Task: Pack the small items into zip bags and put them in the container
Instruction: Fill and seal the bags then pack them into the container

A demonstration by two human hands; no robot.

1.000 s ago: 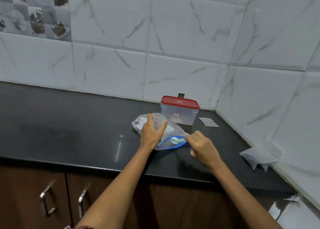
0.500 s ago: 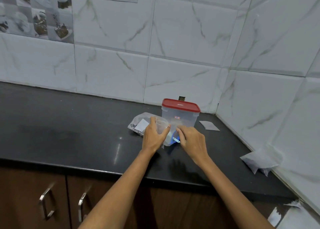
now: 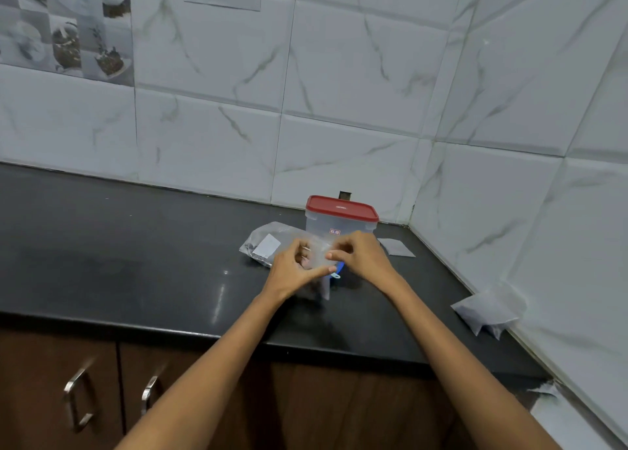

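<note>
Head view: left hand and right hand both grip clear zip bag by pinching, above counter. Bag contents blurred. Hands partly hide red-lidded container behind. Second bag lies left.

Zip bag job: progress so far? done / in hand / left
Done: apparently nothing in the container; its red lid is on.
In hand: left hand and right hand both pinch a clear zip bag held up over the counter; contents unclear.
Left: finish this bag, deal with the bag lying behind it, open the lid, load the bags.
</note>
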